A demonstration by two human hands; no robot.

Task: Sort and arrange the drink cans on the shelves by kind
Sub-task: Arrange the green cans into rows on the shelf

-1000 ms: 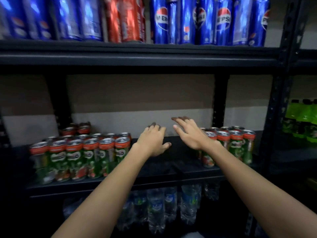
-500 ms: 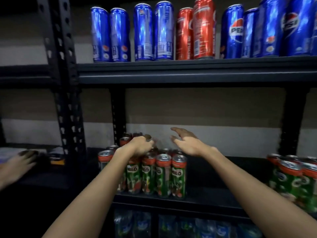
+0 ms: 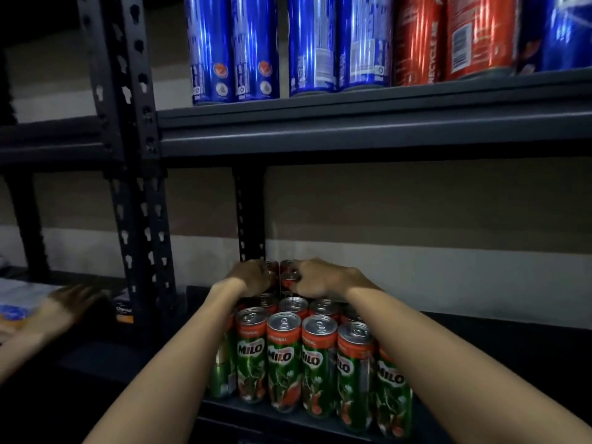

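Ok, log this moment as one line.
left hand: grips rear Milo can | right hand: grips rear Milo can | front Milo cans: upright

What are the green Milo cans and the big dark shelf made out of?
Milo cans: likely thin metal, with bare silvery tops, pull tabs and glossy printed sides. Shelf: probably steel painted matte dark grey; its uprights have punched slots.

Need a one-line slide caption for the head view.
Both hands, left hand and right hand, grip cans at the back of the Milo cans; blue cans and red cans line the shelf above.
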